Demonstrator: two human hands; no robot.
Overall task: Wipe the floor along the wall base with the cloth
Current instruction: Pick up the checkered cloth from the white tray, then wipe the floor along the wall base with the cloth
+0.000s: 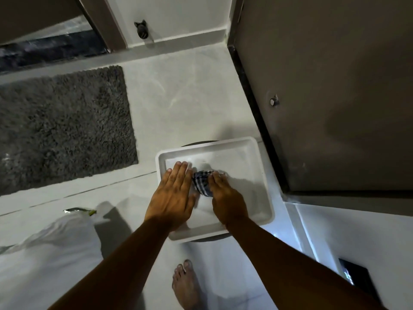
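white rectangular plastic tray [263, 175] on pale floor | dark checked crumpled cloth [202, 182] inside tray, partly hidden, possibly wet | right hand [226, 200] fingers pressed on cloth | left hand [173, 195] flat, fingers spread, beside cloth | dark round base under tray mostly hidden

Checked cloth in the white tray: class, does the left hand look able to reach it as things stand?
Probably yes: the left hand lies flat in the white tray right beside the checked cloth, which the right hand presses; nothing lies between.

A home, by a doorway.
Pale tiled floor [178, 90], shaggy grey mat [62, 126] on the left, white skirting [190, 35] along the far wall, a bare foot [185, 285] near.
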